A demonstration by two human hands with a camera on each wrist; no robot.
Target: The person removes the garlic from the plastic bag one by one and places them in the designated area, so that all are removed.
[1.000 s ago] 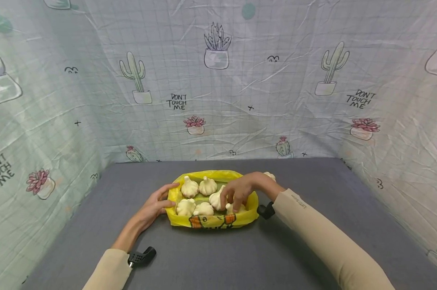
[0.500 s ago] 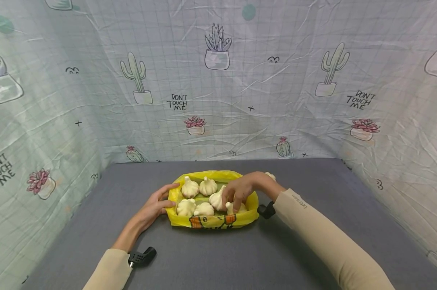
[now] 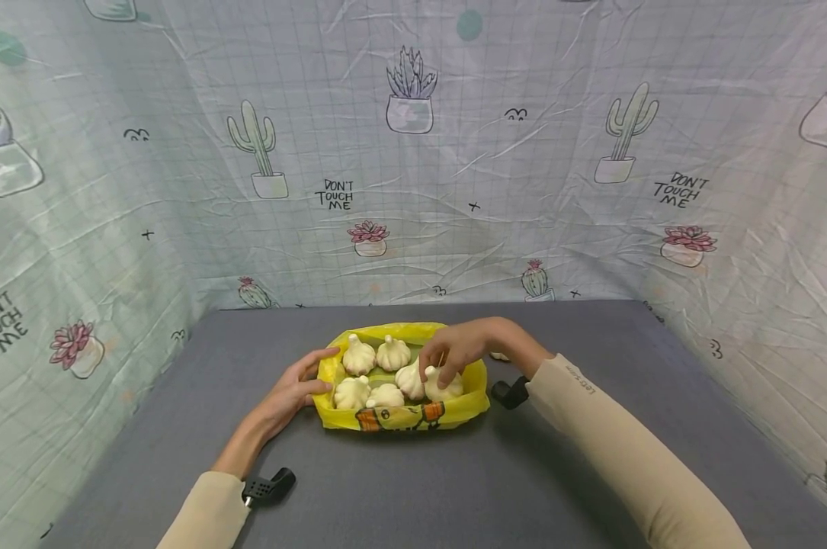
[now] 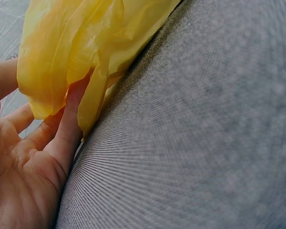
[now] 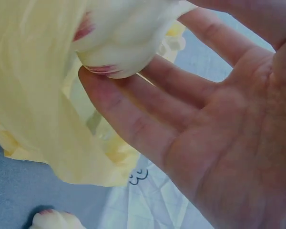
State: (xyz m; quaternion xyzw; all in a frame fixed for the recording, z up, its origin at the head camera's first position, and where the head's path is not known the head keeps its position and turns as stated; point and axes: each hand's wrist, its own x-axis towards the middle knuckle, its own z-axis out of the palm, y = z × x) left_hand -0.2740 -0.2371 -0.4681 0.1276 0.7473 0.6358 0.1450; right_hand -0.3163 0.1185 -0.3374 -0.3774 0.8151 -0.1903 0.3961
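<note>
A yellow plastic bag (image 3: 464, 415) lies on its side with its mouth spread wide, and several garlic bulbs (image 3: 360, 355) sit inside. My left hand (image 3: 286, 393) holds the bag's left end, its thumb and fingers spread apart along the rim; in the left wrist view the fingers reach in among the yellow folds (image 4: 52, 52). At the bag's right end, my right hand (image 3: 457, 351) grips one garlic bulb (image 3: 443, 385) from above. In the right wrist view, that bulb shows pink streaks and rests against the fingertips (image 5: 102, 88), close beside the yellow plastic.
Another garlic bulb (image 3: 500, 356) lies on the grey table (image 3: 399, 488) to the right of the bag, partly hidden behind my right forearm. A cloth (image 3: 454, 252) printed with cacti hangs around the back and sides.
My right hand has risen slightly with the garlic bulb, which now shows more fully above the bag's front rim. The left hand has stayed in place.
</note>
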